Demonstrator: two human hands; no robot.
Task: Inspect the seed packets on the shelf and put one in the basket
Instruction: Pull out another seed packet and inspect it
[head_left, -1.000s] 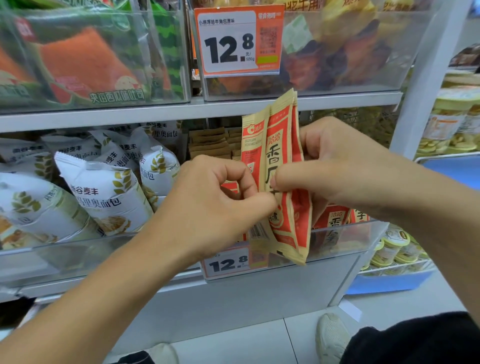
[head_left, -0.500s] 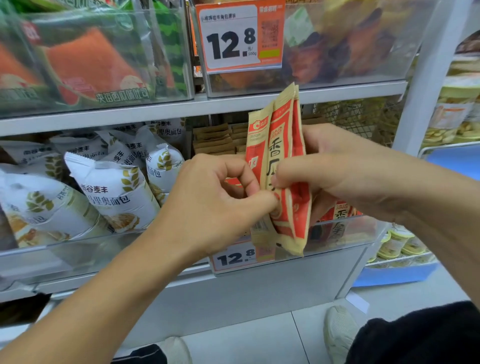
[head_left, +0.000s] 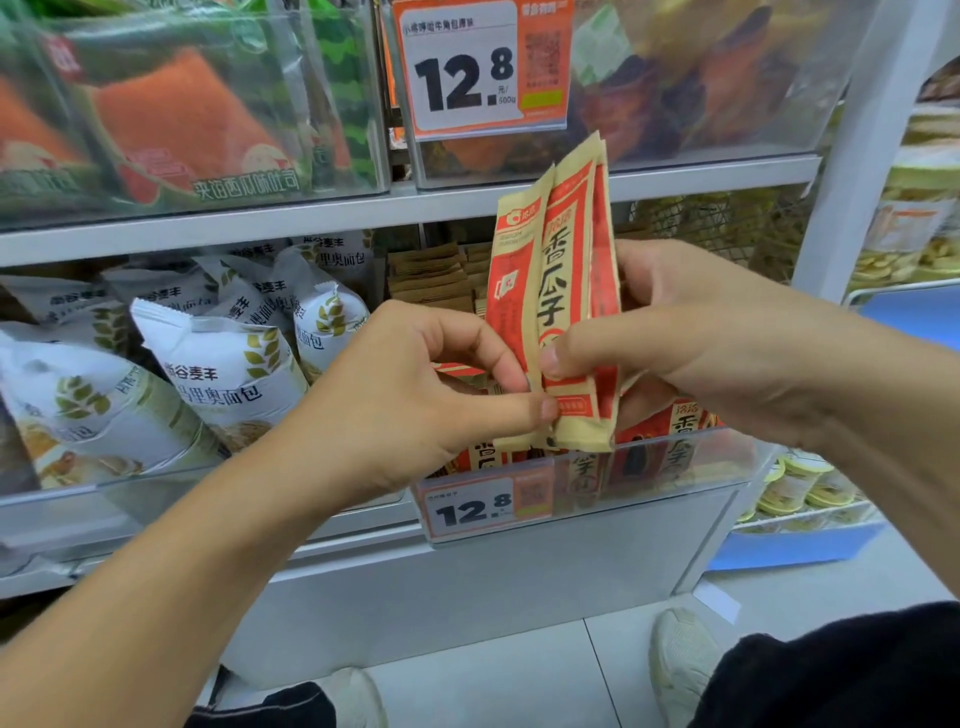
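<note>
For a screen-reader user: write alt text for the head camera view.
Both hands hold a few red-and-tan seed packets upright before a shop shelf, left hand pinching the lower edge, right hand gripping the middle. White bread bags sit left; no basket shows.

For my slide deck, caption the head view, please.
Both hands, left hand and right hand, pinch red seed packets before the shelf bin.
</note>
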